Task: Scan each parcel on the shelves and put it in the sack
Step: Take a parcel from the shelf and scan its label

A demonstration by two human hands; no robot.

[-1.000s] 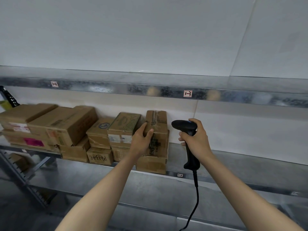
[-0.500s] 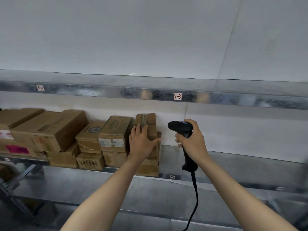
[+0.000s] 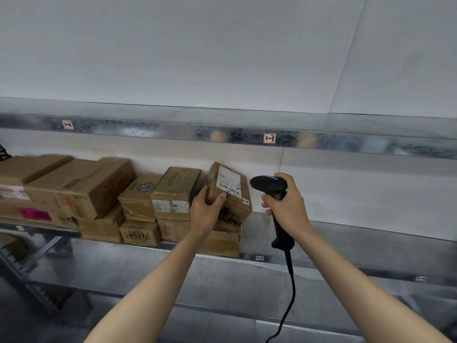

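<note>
The left hand (image 3: 206,209) grips a small parcel (image 3: 228,191) by its lower corner, tilted so its barcode label (image 3: 228,182) faces the scanner (image 3: 268,184), probably for reading; the right hand (image 3: 284,209) clasps the scanner's handle, its nose just beside the label; other boxes (image 3: 81,186) sit stacked along the shelf's (image 3: 346,233) front edge; no sack visible.
</note>
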